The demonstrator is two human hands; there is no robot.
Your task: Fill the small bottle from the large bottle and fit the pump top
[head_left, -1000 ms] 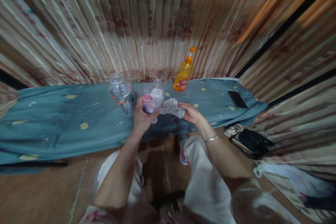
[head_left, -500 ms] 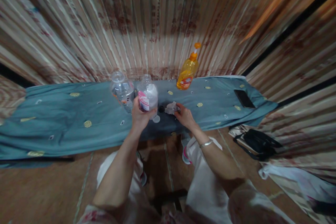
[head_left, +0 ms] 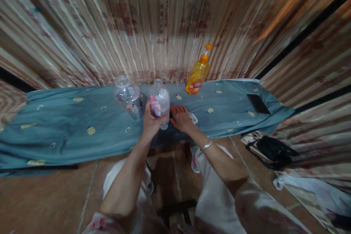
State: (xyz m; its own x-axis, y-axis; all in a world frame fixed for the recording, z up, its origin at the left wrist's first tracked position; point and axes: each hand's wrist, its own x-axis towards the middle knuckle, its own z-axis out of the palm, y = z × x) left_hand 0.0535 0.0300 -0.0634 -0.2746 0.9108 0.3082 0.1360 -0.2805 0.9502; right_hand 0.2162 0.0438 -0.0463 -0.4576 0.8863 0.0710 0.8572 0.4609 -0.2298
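Observation:
My left hand (head_left: 152, 119) is wrapped around the lower part of a clear plastic bottle (head_left: 163, 97) with a pink and white label, uncapped and upright. A small translucent disc (head_left: 164, 127) lies by its base. Just right of the bottle, my right hand (head_left: 181, 117) is low on the cloth, its fingers and thumb around a small round black thing (head_left: 171, 114), mostly hidden. A crumpled white tissue (head_left: 193, 118) lies behind that hand, partly covered by it. Left of my left hand stands a larger clear bottle (head_left: 127, 95) without a cap.
An orange pump bottle of liquid soap (head_left: 196, 76) stands at the back of the bench, whose green patterned cloth (head_left: 68, 117) hangs over the front. A black phone (head_left: 258, 104) lies at the right. Pleated curtains (head_left: 137, 25) rise behind. A black bag (head_left: 274, 150) sits on the floor.
My right hand has let go of the tissue and moved left to the small black thing. My left hand, still on the labelled bottle, has shifted slightly right.

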